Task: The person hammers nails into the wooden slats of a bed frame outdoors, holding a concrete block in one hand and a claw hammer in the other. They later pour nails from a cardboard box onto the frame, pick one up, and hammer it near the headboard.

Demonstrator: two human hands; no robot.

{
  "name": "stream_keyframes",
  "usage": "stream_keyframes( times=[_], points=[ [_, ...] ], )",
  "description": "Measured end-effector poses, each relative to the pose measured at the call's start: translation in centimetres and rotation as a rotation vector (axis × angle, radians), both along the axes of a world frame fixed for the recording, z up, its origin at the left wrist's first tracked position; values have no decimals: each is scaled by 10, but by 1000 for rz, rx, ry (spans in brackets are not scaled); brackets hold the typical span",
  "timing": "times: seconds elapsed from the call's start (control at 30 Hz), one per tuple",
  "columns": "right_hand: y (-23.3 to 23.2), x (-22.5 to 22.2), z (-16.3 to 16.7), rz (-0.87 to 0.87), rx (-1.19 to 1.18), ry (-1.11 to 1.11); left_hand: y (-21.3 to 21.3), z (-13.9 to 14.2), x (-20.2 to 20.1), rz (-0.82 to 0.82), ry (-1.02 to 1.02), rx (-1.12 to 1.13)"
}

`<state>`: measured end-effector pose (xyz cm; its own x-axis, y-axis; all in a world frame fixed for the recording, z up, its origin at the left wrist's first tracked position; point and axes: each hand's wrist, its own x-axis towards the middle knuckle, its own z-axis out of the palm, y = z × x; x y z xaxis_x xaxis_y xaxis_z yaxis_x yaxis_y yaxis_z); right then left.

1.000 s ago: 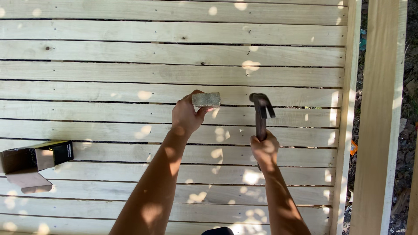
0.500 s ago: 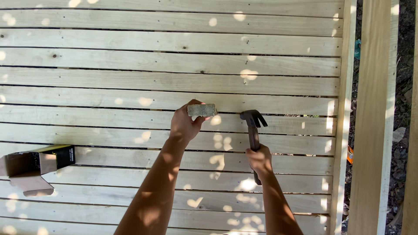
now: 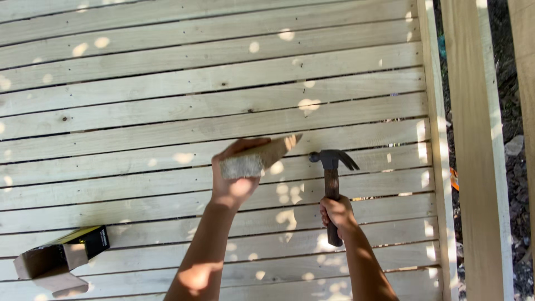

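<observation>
head view: left hand [image 3: 234,187] grips a short pale wooden block [image 3: 257,159], tilted, above the pale slatted wood decking [image 3: 139,111]. right hand [image 3: 336,213] wrapped round the handle of a dark-headed claw hammer w/ brown wooden handle [image 3: 332,184], head just right of block tip. open cardboard box w/ black-yellow side [image 3: 61,259] lies far left on slats.

Deck boards [image 3: 167,106]: pale yellowish wood, dark gaps, dappled sun spots. Wood block [image 3: 257,159]: tan face, grey end. Hammer [image 3: 332,184]: black head, dark brown handle. Open box [image 3: 61,259], lower left: brown cardboard, black-and-yellow side.
</observation>
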<state>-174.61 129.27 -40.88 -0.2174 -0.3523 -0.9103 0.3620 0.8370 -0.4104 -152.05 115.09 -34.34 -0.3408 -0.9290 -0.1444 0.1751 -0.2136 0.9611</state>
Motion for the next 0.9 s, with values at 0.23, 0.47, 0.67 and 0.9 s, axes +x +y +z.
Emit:
stream_keyframes(
  times=[0.23,0.47,0.67,0.9],
  points=[
    [6,16,2,-206,16,-82,-45,-34,3,7,-339,-290],
    [4,22,7,-105,74,88,-50,-56,27,22,-456,-246],
    [-6,26,32,168,54,361,-46,-39,21,-13,-435,-323],
    [7,81,126,337,-515,721,-39,-40,5,-24,-728,-313]
  ],
)
